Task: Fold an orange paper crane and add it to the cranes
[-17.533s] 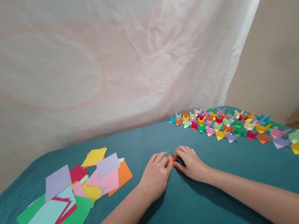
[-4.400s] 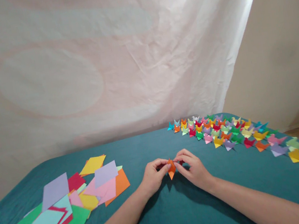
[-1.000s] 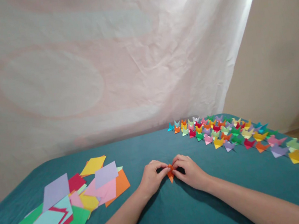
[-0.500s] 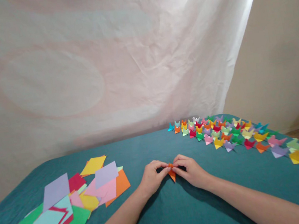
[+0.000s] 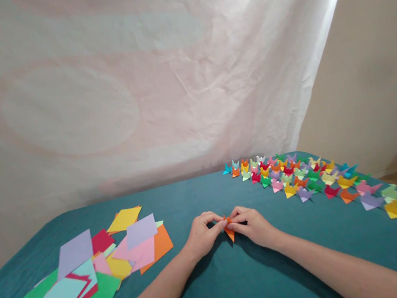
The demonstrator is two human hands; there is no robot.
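Note:
A small folded orange paper piece (image 5: 230,234) is pinched between my two hands at the middle of the table, its pointed end hanging toward me. My left hand (image 5: 204,234) grips its left side with thumb and forefinger. From the right, my right hand (image 5: 250,226) pinches the other side in the same way, and the two thumbs nearly meet. An orange tip sticks up between the fingers. The fingertips cover most of the upper folds.
Loose coloured paper sheets (image 5: 138,247) lie in an overlapping pile at the left. Several rows of small folded paper birds (image 5: 304,194) stand at the right. A teal cloth (image 5: 211,286) covers the table, and a pale hanging sheet (image 5: 159,85) closes off the back.
The thumbs and fingertips have shifted slightly on the orange paper, and a bit more of its upper tip shows between them. The sheets and birds keep their places.

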